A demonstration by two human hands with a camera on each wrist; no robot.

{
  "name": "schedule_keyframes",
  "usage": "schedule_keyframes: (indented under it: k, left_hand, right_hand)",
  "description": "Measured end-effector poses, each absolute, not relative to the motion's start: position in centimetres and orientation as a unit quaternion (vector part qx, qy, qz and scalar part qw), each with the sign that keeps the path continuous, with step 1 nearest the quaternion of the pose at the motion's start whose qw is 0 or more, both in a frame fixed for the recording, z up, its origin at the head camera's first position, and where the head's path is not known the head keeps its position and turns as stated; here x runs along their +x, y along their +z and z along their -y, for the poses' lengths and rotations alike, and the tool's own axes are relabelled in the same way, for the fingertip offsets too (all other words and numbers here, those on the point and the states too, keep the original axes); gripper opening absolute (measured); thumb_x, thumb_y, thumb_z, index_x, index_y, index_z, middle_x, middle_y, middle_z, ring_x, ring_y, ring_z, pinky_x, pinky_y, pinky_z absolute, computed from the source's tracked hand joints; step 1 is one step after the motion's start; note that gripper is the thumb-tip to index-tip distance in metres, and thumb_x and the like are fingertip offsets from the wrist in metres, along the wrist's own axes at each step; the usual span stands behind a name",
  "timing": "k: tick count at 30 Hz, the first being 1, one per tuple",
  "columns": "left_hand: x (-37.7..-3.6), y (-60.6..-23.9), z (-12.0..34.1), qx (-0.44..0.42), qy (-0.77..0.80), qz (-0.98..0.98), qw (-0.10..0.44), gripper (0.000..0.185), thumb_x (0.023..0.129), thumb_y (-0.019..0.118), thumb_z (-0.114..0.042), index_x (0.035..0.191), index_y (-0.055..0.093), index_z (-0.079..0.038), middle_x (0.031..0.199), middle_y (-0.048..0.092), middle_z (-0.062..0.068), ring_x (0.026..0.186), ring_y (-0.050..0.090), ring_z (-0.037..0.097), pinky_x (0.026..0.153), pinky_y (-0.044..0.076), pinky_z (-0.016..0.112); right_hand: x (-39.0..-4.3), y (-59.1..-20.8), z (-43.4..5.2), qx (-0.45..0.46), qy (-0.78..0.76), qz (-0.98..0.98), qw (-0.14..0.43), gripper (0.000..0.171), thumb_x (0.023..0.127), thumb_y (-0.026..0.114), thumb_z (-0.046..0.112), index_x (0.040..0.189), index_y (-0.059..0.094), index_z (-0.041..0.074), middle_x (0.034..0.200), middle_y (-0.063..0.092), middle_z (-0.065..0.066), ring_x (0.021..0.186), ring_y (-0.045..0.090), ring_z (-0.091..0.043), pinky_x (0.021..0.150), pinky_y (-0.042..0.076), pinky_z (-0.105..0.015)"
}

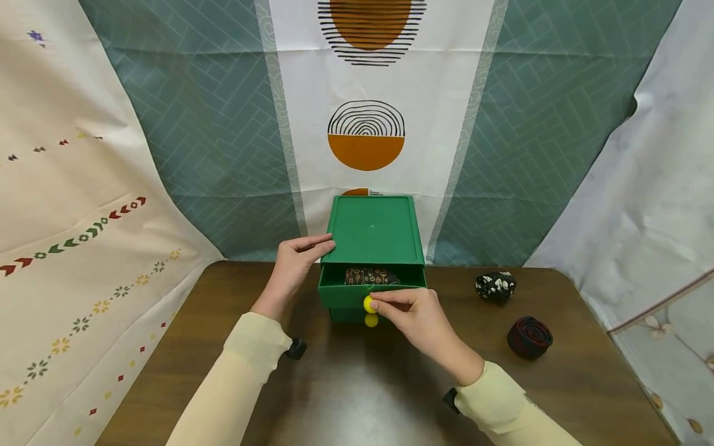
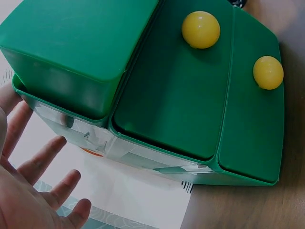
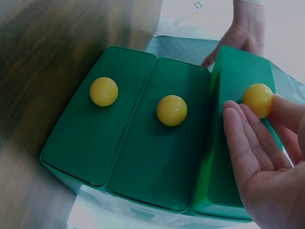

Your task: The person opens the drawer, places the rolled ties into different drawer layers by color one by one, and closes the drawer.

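Observation:
A green drawer cabinet (image 1: pixel 372 229) with round yellow knobs stands against the backdrop, its top drawer (image 1: pixel 346 296) pulled partway out. Inside that drawer lies a dark cloth item with an orange pattern (image 1: pixel 365 275). My right hand (image 1: pixel 415 316) pinches the top drawer's yellow knob (image 3: pixel 258 100) between thumb and fingers. The left hand (image 1: pixel 298 263) touches the cabinet's upper left edge, and in the left wrist view its fingers (image 2: pixel 45 160) spread out beside the cabinet wall. Two lower drawers, with a middle knob (image 3: pixel 172 110) and a bottom knob (image 3: pixel 104 91), are closed.
On the brown table (image 1: pixel 223 328), to the right, sit a rolled dark red and navy necktie (image 1: pixel 530 338) and a black bundle with a white pattern (image 1: pixel 495 287). Hanging cloth (image 1: pixel 212 124) encloses the table at the back and both sides.

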State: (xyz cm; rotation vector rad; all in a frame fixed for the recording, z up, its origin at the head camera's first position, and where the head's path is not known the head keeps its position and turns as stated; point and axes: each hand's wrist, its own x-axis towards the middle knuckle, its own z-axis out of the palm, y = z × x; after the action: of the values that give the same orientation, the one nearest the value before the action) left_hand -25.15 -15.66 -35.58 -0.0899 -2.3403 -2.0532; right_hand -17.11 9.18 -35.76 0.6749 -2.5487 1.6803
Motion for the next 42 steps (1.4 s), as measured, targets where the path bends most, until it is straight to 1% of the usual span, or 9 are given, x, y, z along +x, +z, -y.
schedule_keyframes:
  k: [7,14,18,20,25,28,33,42]
  left_hand:
    - [-25.1,-35.4,15.7,-0.021,-0.661,0.750,0.006,0.038,0.084,0.070,-0.029,0.119,0.067,-0.015,0.125,0.062,0.001,0.119,0.051,0.016,0.102,0.043,0.037]
    - [-25.3,-35.5,15.7,-0.028,-0.666,0.746,0.008,0.038,0.084,0.071,-0.029,0.119,0.067,-0.013,0.124,0.062,0.003,0.118,0.052,0.017,0.103,0.043,0.039]
    - [-25.4,-35.7,15.6,-0.036,-0.664,0.747,0.006,0.038,0.084,0.071,-0.030,0.118,0.067,-0.014,0.123,0.063,0.002,0.118,0.052,0.016,0.103,0.043,0.038]
    - [-25.5,-35.7,15.5,-0.040,-0.664,0.746,0.005,0.039,0.084,0.070,-0.030,0.119,0.067,-0.014,0.123,0.063,0.001,0.119,0.052,0.016,0.103,0.043,0.037]
    - [-25.5,-35.8,15.8,-0.038,-0.662,0.748,0.009,0.040,0.084,0.071,-0.031,0.119,0.066,-0.015,0.124,0.062,-0.001,0.121,0.051,0.015,0.105,0.041,0.038]
    - [-25.4,-35.8,16.0,-0.035,-0.662,0.749,0.007,0.040,0.083,0.071,-0.031,0.120,0.066,-0.015,0.125,0.062,-0.001,0.122,0.050,0.015,0.105,0.040,0.038]
    - [-25.2,-35.8,16.0,-0.028,-0.663,0.748,0.004,0.039,0.084,0.071,-0.029,0.119,0.067,-0.014,0.126,0.061,0.001,0.122,0.050,0.015,0.105,0.041,0.038]
    - [-25.4,-35.7,15.8,-0.027,-0.667,0.745,0.005,0.039,0.083,0.071,-0.029,0.119,0.067,-0.014,0.125,0.062,0.000,0.121,0.050,0.015,0.104,0.041,0.037]
  right_hand:
    - [-17.4,-35.6,-9.3,0.213,0.532,0.819,-0.003,0.022,0.085,0.069,0.018,0.104,0.073,0.010,0.099,0.073,-0.004,0.083,0.071,-0.015,0.070,0.056,-0.020]
    - [-17.6,-35.7,-9.2,0.213,0.530,0.821,0.014,0.020,0.085,0.069,0.015,0.103,0.074,0.009,0.099,0.073,-0.007,0.081,0.071,-0.018,0.067,0.055,-0.019]
    - [-17.7,-35.8,-9.3,0.212,0.525,0.824,0.021,0.020,0.085,0.069,0.016,0.103,0.074,0.010,0.099,0.073,-0.007,0.081,0.071,-0.017,0.067,0.055,-0.018]
    - [-18.3,-36.5,-9.5,0.210,0.521,0.827,0.025,0.020,0.084,0.069,0.017,0.103,0.074,0.012,0.098,0.073,-0.005,0.080,0.071,-0.015,0.067,0.055,-0.019]
    - [-19.9,-38.6,-9.6,0.208,0.518,0.829,0.031,0.019,0.084,0.070,0.026,0.102,0.074,0.022,0.098,0.073,0.002,0.079,0.069,-0.006,0.068,0.056,-0.019]
    - [-20.0,-38.9,-9.5,0.210,0.523,0.825,0.026,0.019,0.083,0.070,0.029,0.102,0.074,0.025,0.099,0.072,0.005,0.079,0.069,-0.003,0.069,0.056,-0.019]
    - [-20.0,-38.9,-9.5,0.216,0.527,0.822,0.020,0.019,0.084,0.069,0.030,0.102,0.074,0.027,0.099,0.072,0.006,0.080,0.069,-0.003,0.070,0.056,-0.020]
    - [-20.5,-38.7,-9.7,0.212,0.524,0.824,0.025,0.019,0.083,0.070,0.031,0.101,0.074,0.027,0.097,0.072,0.008,0.079,0.069,-0.003,0.070,0.056,-0.020]
